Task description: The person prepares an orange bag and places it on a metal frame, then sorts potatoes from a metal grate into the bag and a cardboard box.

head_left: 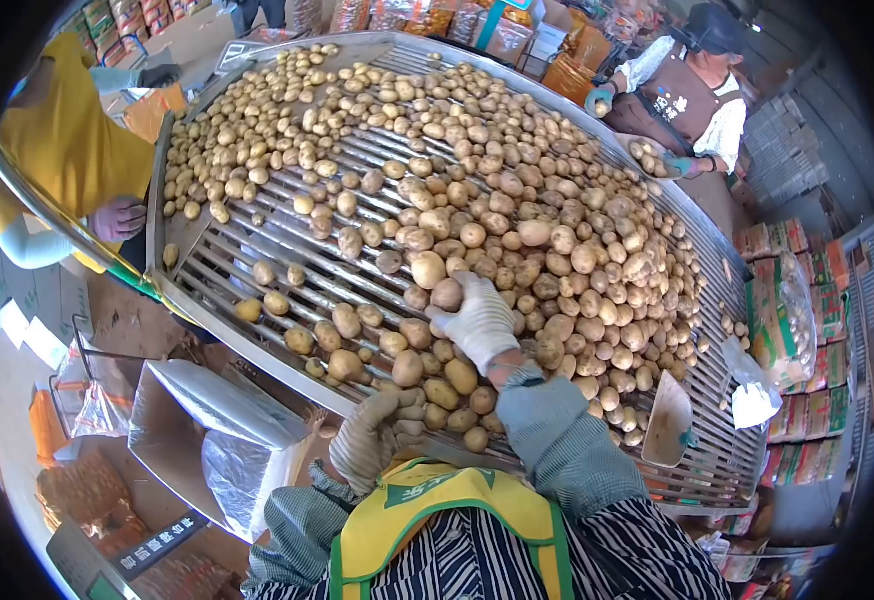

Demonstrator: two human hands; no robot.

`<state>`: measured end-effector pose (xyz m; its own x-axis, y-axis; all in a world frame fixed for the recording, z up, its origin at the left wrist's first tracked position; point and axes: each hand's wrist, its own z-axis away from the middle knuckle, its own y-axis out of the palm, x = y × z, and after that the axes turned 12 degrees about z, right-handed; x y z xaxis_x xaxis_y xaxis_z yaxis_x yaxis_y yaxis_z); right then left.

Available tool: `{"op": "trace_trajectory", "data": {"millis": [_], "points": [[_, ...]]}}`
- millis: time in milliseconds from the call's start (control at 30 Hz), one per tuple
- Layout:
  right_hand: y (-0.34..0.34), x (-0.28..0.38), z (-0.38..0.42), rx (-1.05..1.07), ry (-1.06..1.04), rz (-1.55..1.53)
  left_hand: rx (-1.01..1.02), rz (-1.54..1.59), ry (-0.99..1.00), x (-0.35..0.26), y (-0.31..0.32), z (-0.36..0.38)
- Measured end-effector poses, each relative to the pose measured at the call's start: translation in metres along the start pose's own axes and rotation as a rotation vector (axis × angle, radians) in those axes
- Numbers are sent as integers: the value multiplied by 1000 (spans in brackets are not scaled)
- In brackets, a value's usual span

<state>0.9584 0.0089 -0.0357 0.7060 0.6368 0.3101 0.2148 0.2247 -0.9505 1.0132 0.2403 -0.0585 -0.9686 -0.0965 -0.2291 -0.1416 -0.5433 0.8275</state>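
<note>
Both gloved hands work the potatoes (517, 210): right hand (477, 322) fingers pinching one, left hand (377, 437) fingers curled.

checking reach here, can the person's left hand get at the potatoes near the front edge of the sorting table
Probably yes. The left hand rests gloved at the near rim of the sorting table, with potatoes lying just beyond its fingers and nothing between. The right hand is farther up the pile, out of its way.

Bright daylight from above, glare on pale surfaces, strong fisheye bending, black vignette corners, sharp centre, softer edges.
</note>
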Motion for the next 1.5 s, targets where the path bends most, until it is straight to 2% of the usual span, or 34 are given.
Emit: {"op": "trace_trajectory", "data": {"millis": [67,133,200,233,267,333,367,400,467,500,600,667,700,733,800,867,900,933,1000,1067,1100,1133,1200,1267,1300,1333,1400,1433,1467,1500], "points": [[-1,0,15,-20,21,-81,56,73,-87,-5,0,3],[-9,3,41,130,42,-859,48,45,-96,-6,-2,0],[-19,5,64,135,-342,-731,108,260,-187,-9,5,-2],[-33,8,74,245,-339,-531,92,254,-200,-10,5,-5],[-51,11,81,197,-337,-409,152,348,-245,-11,8,-8],[-70,-9,84,3,-49,-208,95,281,-150,-13,9,-10],[-62,-34,77,-69,130,-261,65,284,-166,-14,13,-8],[-79,-47,81,-214,168,-51,65,278,-179,-14,12,-12],[-77,-76,80,-24,210,385,159,213,-235,-15,7,-20],[-69,-81,82,-26,217,380,95,176,-194,-13,13,-20],[-53,-93,88,-26,222,365,114,200,-191,-9,19,-25],[-51,-95,94,-102,217,-134,84,180,-206,-8,20,-24],[-62,-80,97,-51,263,-450,65,168,-228,-6,20,-23],[-67,-70,100,-44,259,-463,54,163,-219,-3,20,-21],[-67,-53,101,179,164,-923,51,86,-209,3,19,-21],[-42,-44,104,136,-154,-762,79,34,-173,12,24,-18],[-58,-24,109,158,-217,-679,159,153,-200,21,37,-13],[-53,-18,109,141,-418,-625,238,272,-226,27,44,-9],[-55,-11,106,129,-580,-516,259,235,-243,28,21,-7],[-67,-17,101,154,-274,-725,330,387,-105,31,3,-2],[-47,-37,96,135,-57,-743,248,345,-31,30,3,1],[-60,-42,87,164,-5,-716,244,350,-16,30,2,7],[-44,-62,75,171,-265,5,158,322,32,30,0,18],[-29,-49,83,391,-293,465,108,325,63,36,-1,29],[-5,-51,91,226,-340,441,90,297,76,39,-5,32],[-2,-42,86,229,-350,439,71,270,91,41,-9,34],[1,-24,71,412,-171,406,100,313,56,46,-15,33],[-2,-18,65,490,-174,436,83,305,53,48,-16,34],[5,-17,66,488,-182,434,71,298,52,47,-17,35],[16,-22,69,375,-256,427,64,277,45,46,-17,36]]}}
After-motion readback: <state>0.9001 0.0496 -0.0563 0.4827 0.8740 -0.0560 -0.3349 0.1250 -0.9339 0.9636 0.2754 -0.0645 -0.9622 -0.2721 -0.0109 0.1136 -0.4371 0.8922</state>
